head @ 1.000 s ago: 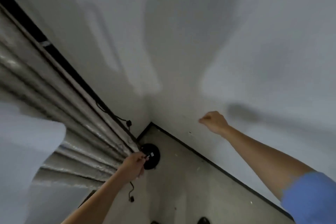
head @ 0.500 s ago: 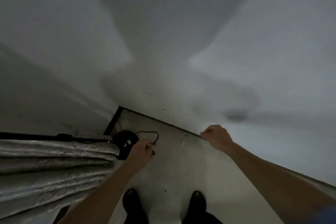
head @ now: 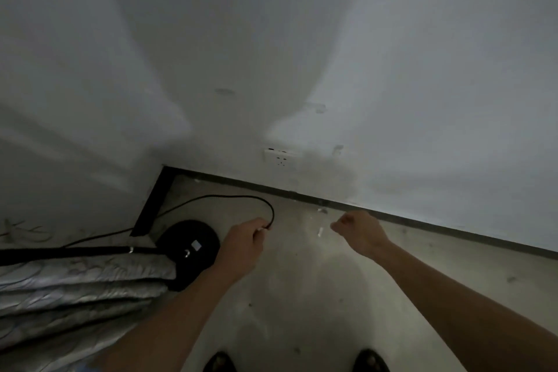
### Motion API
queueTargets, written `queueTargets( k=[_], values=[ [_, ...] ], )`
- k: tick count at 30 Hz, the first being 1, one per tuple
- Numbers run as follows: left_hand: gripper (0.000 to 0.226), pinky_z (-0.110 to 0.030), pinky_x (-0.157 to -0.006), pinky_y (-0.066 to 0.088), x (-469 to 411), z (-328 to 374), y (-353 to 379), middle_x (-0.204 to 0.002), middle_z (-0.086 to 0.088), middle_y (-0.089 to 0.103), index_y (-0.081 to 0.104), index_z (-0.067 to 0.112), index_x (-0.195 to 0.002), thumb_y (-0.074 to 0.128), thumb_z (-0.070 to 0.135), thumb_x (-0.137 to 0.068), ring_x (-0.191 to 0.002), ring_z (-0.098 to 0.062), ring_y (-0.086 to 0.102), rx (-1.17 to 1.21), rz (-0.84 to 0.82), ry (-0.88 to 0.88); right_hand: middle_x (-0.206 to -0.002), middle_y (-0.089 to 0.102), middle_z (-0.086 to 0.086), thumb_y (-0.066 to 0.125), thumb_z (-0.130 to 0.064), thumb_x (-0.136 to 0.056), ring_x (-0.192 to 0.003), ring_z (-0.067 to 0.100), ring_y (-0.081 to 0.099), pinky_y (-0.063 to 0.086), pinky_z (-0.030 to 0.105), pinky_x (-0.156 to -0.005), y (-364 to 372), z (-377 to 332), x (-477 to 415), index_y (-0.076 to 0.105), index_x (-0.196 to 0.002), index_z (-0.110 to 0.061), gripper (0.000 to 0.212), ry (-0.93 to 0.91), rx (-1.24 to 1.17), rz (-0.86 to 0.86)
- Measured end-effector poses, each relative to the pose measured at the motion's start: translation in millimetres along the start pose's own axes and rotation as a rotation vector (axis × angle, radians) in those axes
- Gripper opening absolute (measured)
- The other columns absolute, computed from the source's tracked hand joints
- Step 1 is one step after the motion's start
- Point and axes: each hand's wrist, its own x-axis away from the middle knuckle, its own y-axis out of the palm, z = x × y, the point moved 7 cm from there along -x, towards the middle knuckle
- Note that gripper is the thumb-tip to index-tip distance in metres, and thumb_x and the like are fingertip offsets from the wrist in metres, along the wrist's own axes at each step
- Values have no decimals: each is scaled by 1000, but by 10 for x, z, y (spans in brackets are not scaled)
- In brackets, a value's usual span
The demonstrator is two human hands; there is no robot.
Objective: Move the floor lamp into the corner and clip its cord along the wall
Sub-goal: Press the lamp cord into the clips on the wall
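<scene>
The floor lamp's round black base stands on the floor near the room corner, and its black pole runs off to the left edge. A thin black cord loops from the corner side across the floor. My left hand is shut on the end of that cord, just right of the base. My right hand is a closed fist hovering near the dark baseboard; whether it holds anything is hidden. A small white piece lies on the floor between my hands.
A white wall socket sits low on the wall above the baseboard. Grey patterned curtain folds fill the lower left beside the lamp base. My two dark shoes stand on the pale floor at the bottom edge.
The view has tilted down and right, bringing the wall socket and more floor into sight. My left hand has drawn the cord to the right of the base; my right fist has dropped toward the baseboard.
</scene>
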Motion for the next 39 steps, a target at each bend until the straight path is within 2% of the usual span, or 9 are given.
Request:
queueTargets(
  k=[7,11,15,18,22,29,33,36,39],
  values=[
    [23,-22,-69,44,-892,-735,177,-89,-18,73,69,5,-109,52,11,-95,-74,-20,63,-92,178,208,-69,59,-6,65,-34,-88,-68,17,58,38,26,-53,379,113,-903,63,-76,-21,18,-194,58,104],
    [19,-24,-65,43,-1318,-841,82,-70,2,62,71,6,-101,54,10,-94,-60,1,51,-122,286,358,-73,61,-1,64,-32,-90,-70,19,58,40,28,-61,451,0,-1239,56,-68,-24,24,-330,103,162],
    [21,-29,-62,48,-1560,-776,67,-61,2,61,72,6,-96,54,17,-95,-54,-9,54,-194,270,425,-74,65,4,67,-28,-87,-78,26,66,53,35,-71,404,-240,-1377,56,-63,-23,27,-425,149,170],
    [24,-31,-70,47,-1623,-749,187,-89,-13,70,71,6,-98,52,20,-95,-75,-19,60,-366,150,391,-74,69,4,68,-25,-86,-77,25,69,56,35,-73,201,-543,-1250,62,-66,-19,22,-530,145,245],
    [26,-34,-87,48,-1529,-725,272,-110,-11,68,71,9,-101,52,25,-94,-101,-25,61,-480,64,322,-79,73,11,66,-21,-87,-75,26,70,58,40,-74,108,-868,-943,66,-69,-9,21,-653,55,353],
    [26,-29,-70,46,-1451,-597,258,-74,-9,64,73,2,-82,61,25,-89,-72,-17,58,-277,60,342,-70,65,-12,73,-21,-83,-66,2,60,47,23,-67,287,-1084,-873,63,-65,-28,21,-756,94,317],
    [29,-24,-62,43,-1340,-421,197,-57,-4,57,71,-4,-71,66,20,-85,-55,-11,53,-85,99,402,-80,72,-3,76,-18,-80,-76,11,67,51,26,-73,356,-1127,-893,75,-76,-14,5,-761,50,295],
    [44,-25,-57,39,-1322,-382,237,-44,2,43,52,13,-45,67,20,-85,-40,-5,40,-1,69,433,-73,70,-6,76,-16,-80,-70,6,64,46,19,-68,405,-1163,-917,77,-77,-14,4,-756,41,309],
    [38,-22,-53,38,-1338,-365,249,-45,1,47,57,11,-50,68,21,-85,-39,-3,41,57,59,435,-53,61,-18,76,-13,-80,-50,-8,54,40,14,-56,411,-1208,-912,68,-62,-26,24,-771,23,295]
  ],
)
